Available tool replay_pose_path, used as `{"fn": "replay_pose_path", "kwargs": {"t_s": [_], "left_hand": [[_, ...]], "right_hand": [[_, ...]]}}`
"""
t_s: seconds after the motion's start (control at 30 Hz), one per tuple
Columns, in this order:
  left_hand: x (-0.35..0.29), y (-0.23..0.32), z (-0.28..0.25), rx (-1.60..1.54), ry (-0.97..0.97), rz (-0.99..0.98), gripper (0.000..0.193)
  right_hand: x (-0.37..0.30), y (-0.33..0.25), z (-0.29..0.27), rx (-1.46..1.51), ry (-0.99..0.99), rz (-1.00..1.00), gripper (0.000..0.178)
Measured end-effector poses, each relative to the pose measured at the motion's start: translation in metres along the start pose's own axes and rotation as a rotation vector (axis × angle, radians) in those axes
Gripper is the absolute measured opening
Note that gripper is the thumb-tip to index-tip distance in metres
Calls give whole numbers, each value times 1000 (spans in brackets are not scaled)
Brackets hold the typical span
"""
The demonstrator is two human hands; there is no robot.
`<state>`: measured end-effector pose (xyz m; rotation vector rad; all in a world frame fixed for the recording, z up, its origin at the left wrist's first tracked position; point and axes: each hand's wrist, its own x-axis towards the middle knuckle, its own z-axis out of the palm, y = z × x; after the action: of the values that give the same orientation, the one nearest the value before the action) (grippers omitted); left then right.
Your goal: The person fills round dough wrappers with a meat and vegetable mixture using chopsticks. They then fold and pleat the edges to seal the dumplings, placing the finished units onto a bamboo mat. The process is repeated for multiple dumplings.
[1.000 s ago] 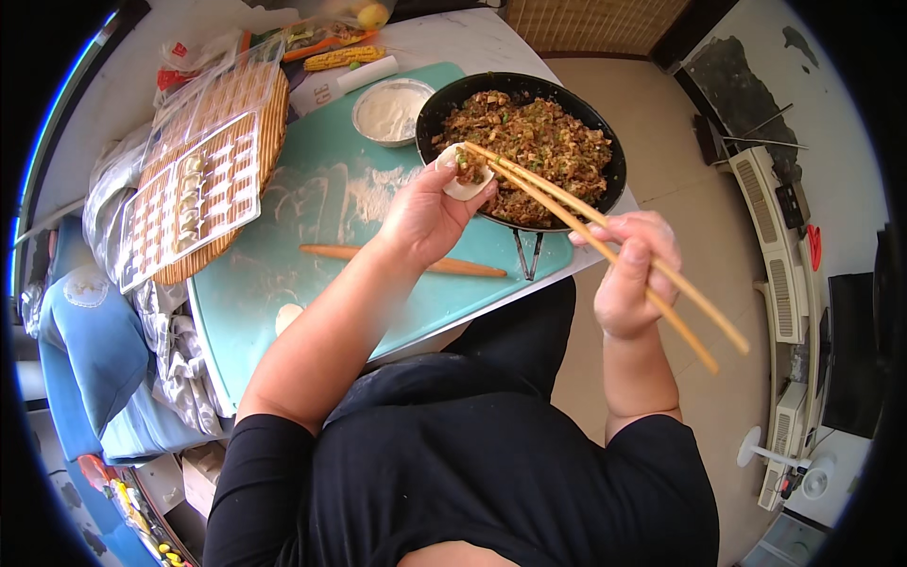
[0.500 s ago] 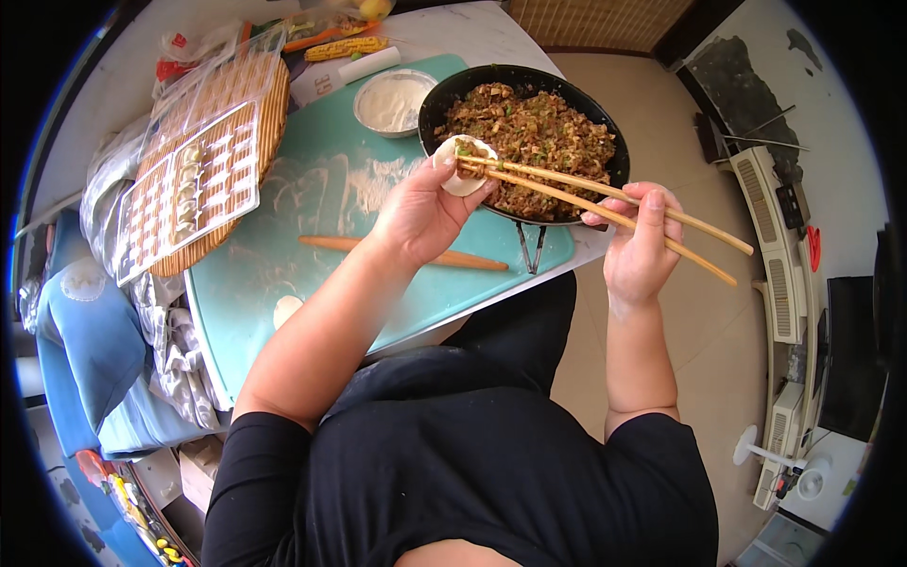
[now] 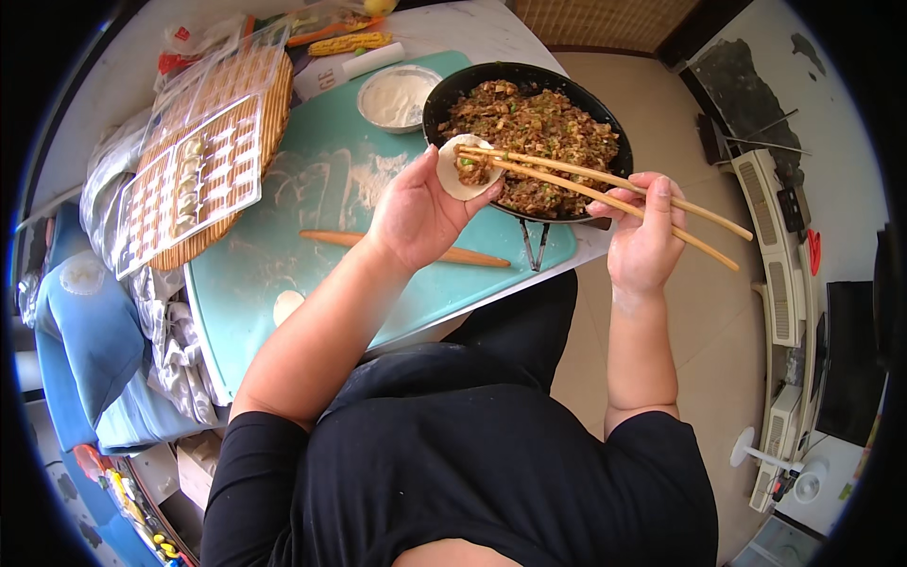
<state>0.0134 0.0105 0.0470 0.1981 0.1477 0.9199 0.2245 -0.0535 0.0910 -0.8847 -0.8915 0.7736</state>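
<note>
My left hand (image 3: 416,215) holds a round dumpling wrapper (image 3: 455,185) by its edge, at the near left rim of the black pan. A small heap of filling (image 3: 475,174) lies on the wrapper. In my right hand (image 3: 646,234) is a pair of long wooden chopsticks (image 3: 586,180), closed in my fingers. Their tips touch the filling on the wrapper. Behind the chopsticks, the pan (image 3: 430,111) is full of chopped brown and green filling (image 3: 539,118). A rolling pin (image 3: 468,257) lies on the teal mat, partly hidden by my left forearm.
The teal mat (image 3: 255,274) is dusted with flour. A bowl of flour (image 3: 397,97) stands by the pan. One wrapper (image 3: 287,304) lies near my left forearm. At left, a clear divided tray (image 3: 227,180) with several dumplings rests on a round woven mat (image 3: 276,118). Corn (image 3: 350,43) lies at the back.
The wrapper has tilted and now faces up more openly, showing the filling on it. The chopstick tips have shifted slightly left and upward. My right hand has dipped a little.
</note>
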Motion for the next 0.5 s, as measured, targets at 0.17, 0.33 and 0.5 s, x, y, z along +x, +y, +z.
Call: {"fn": "replay_pose_path", "kwargs": {"t_s": [0.17, 0.33, 0.5], "left_hand": [[-4, 2, 4, 52, 82, 22, 39], [-7, 5, 8, 38, 37, -16, 41], [-11, 5, 11, 62, 22, -58, 44]], "right_hand": [[8, -7, -8, 52, -21, -6, 28], [17, -10, -20, 98, -73, 65, 28], [23, -12, -25, 112, -137, 81, 26]]}}
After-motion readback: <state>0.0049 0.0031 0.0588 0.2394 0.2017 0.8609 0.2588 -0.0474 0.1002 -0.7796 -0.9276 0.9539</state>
